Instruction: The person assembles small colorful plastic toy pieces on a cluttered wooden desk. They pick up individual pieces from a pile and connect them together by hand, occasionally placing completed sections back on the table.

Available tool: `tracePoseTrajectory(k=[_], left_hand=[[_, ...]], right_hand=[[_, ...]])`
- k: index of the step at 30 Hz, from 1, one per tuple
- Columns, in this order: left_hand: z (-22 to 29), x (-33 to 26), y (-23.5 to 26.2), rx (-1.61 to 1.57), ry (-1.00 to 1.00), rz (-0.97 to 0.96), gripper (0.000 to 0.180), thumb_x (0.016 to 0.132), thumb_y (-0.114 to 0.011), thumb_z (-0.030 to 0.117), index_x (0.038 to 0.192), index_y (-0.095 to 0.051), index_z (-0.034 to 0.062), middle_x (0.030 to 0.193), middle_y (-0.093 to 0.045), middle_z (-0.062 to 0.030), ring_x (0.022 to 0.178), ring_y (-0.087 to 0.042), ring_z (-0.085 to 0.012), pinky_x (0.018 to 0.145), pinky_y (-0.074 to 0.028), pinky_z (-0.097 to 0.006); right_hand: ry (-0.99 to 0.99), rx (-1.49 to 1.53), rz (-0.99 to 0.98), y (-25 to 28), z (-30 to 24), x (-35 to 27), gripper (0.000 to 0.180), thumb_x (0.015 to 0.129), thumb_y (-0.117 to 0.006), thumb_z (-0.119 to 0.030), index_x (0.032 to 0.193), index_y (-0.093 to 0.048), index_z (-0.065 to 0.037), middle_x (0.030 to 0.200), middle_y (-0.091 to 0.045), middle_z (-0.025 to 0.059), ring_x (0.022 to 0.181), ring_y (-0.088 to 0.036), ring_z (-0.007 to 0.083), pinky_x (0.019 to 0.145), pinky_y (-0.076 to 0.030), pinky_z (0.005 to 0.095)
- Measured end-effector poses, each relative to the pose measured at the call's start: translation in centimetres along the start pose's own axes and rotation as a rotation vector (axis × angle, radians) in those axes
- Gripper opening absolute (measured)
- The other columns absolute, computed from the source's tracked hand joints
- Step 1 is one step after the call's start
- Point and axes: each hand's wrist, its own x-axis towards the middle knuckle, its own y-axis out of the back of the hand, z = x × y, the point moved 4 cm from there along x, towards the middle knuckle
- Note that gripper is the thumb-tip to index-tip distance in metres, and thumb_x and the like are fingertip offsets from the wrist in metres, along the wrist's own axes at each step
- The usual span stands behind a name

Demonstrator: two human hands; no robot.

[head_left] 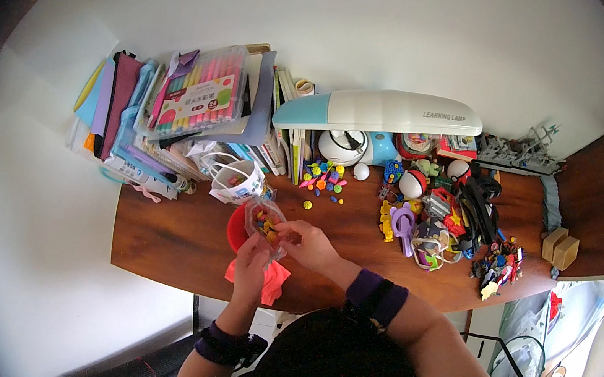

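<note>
A clear plastic bag (253, 214) with small yellow and dark pieces inside is held up between my two hands, near the front edge of the desk. My left hand (251, 265) grips its lower side, thumb up. Fingers of my right hand (311, 247) are closed at the bag's right edge; whether they also pinch a piece is too small to tell. Behind the bag, partly covered by it, stands a red bowl (236, 230). Just beyond is a white bucket (235, 178) with a handle and some contents. A pinkish-red sheet (274, 280) lies under my left hand.
Books and folders (169, 147) with a marker case (203, 94) fill the left. A desk lamp (382, 113) spans the back above small colourful pieces (325, 177). Assorted toys (442, 208) crowd the right, with wooden blocks (560, 249) at the far right.
</note>
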Motion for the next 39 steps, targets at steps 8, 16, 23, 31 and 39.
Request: tracePoseTrajectory(k=[8, 16, 23, 31, 39], left_hand=[[2.2, -0.6, -1.9, 0.060, -0.119, -0.019, 0.041, 0.087, -0.046, 0.000, 0.128, -0.041, -0.0051, 0.123, -0.050, -0.0167, 0.107, -0.054, -0.0239, 0.088, -0.046, -0.032], [1.4, 0.7, -4.2, 0.078, -0.123, -0.189, 0.047, 0.087, -0.051, -0.001, 0.132, -0.037, 0.0034, 0.130, -0.042, -0.0132, 0.117, -0.046, -0.0226, 0.097, -0.041, -0.035], [0.1, 2.4, -8.9, 0.311, -0.113, -0.234, 0.050, 0.087, -0.053, 0.002, 0.134, -0.035, 0.0030, 0.136, -0.036, -0.0136, 0.125, -0.039, -0.0261, 0.101, -0.035, -0.033], [-6.7, 7.6, -10.4, 0.359, 0.183, -0.082, 0.062, 0.078, -0.057, 0.009, 0.133, -0.032, -0.0042, 0.131, -0.037, -0.0206, 0.119, -0.043, -0.0306, 0.098, -0.037, -0.036], [-12.3, 12.4, -8.7, 0.336, 0.238, 0.047, 0.058, 0.076, -0.055, 0.008, 0.130, -0.036, -0.0058, 0.126, -0.041, -0.0203, 0.113, -0.046, -0.0281, 0.093, -0.040, -0.033]], right_hand=[[0.030, 0.016, 0.040, 1.0, 0.1, 0.0, 0.031, 0.076, -0.062, -0.001, 0.107, -0.061, -0.002, 0.099, -0.063, 0.0135, 0.088, -0.064, 0.0223, 0.076, -0.052, 0.0305], [-0.045, 0.041, 0.073, 2.8, 0.7, -0.3, 0.029, 0.077, -0.062, -0.004, 0.107, -0.062, -0.003, 0.101, -0.063, 0.0121, 0.090, -0.063, 0.0220, 0.078, -0.051, 0.0305], [-0.202, -0.046, 0.179, 5.4, 6.7, -0.2, 0.032, 0.076, -0.064, -0.010, 0.108, -0.062, -0.004, 0.103, -0.063, 0.0123, 0.093, -0.062, 0.0227, 0.081, -0.050, 0.0320], [-0.394, -0.096, 0.138, 6.6, 13.4, 0.4, 0.042, 0.075, -0.066, -0.014, 0.115, -0.058, -0.004, 0.110, -0.062, 0.0136, 0.096, -0.062, 0.0237, 0.082, -0.050, 0.0336], [-0.258, -0.047, 0.087, 5.9, 13.8, 3.3, 0.051, 0.073, -0.066, -0.013, 0.121, -0.053, -0.002, 0.117, -0.057, 0.0168, 0.103, -0.058, 0.0286, 0.086, -0.047, 0.0343]])
